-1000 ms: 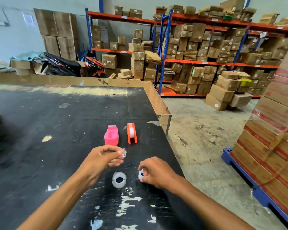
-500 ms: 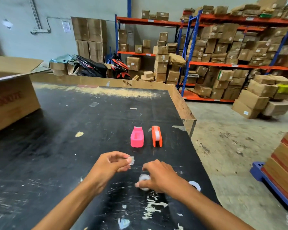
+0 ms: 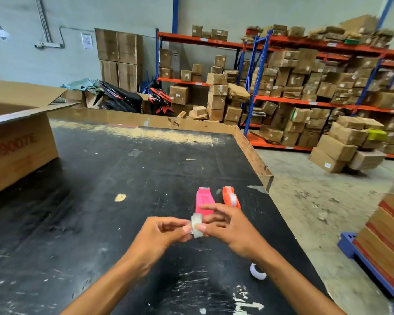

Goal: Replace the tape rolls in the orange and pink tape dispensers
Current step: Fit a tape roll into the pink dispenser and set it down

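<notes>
At the far left of the frame a large open brown cardboard box with red lettering [image 3: 16,142] sits on the scuffed black worktable [image 3: 96,201]; its flaps stand open, but what lies inside cannot be seen from here. Across the upper right, orange-and-blue steel shelving [image 3: 305,103] is crammed with brown cartons, and more cartons are heaped on the concrete floor below it.

Near the middle of the frame, toward the table's right edge, the small pink plastic tape dispenser [image 3: 204,200] lies flat with its hollow showing and no roll visible in it. Just beside it to the right, the small orange plastic tape dispenser [image 3: 231,197] stands on edge with a whitish roll seated inside.

Both forearms reach in from the bottom of the frame and meet just below the pink dispenser. The left hand [image 3: 162,233] pinches one side of a small clear tape roll [image 3: 196,225] between thumb and forefinger, other fingers curled in. The right hand [image 3: 230,228] pinches the other side with thumb and a finger, remaining fingers fanned loosely above it. The roll is held upright off the table. A second white tape roll [image 3: 258,272] lies on the table at lower right, beside the right wrist.
</notes>
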`<state>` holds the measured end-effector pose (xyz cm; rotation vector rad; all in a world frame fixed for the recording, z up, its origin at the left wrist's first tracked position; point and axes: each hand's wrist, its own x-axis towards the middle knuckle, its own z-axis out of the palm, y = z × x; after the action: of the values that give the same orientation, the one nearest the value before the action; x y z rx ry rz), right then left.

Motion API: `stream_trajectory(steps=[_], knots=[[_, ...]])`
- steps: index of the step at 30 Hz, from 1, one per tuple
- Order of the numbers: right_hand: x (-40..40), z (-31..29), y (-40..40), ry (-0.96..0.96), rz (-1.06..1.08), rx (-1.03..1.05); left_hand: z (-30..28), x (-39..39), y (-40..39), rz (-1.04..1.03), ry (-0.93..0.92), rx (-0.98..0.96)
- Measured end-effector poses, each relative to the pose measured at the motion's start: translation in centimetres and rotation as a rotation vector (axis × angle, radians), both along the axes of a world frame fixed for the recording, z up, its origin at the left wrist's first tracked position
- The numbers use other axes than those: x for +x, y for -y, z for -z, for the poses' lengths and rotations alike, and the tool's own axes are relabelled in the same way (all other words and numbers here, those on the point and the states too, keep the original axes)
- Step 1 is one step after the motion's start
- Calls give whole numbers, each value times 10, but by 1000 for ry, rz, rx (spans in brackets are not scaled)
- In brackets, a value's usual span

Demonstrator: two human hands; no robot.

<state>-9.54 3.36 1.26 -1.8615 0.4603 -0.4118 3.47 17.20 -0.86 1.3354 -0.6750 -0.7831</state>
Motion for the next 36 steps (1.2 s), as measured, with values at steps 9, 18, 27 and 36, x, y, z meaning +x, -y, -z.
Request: stream_trajectory(steps=[9, 18, 27, 36], knots=[[5, 4, -20, 183, 120, 1, -4, 9, -5, 45, 82, -114], [16, 4, -36, 337, 235, 32, -10, 13, -7, -11, 158, -215], [22, 5, -37, 451, 334, 11, -15, 7, 2, -7, 170, -280], [33, 9, -43, 450, 373, 26, -15, 11, 6, 39, 177, -298]])
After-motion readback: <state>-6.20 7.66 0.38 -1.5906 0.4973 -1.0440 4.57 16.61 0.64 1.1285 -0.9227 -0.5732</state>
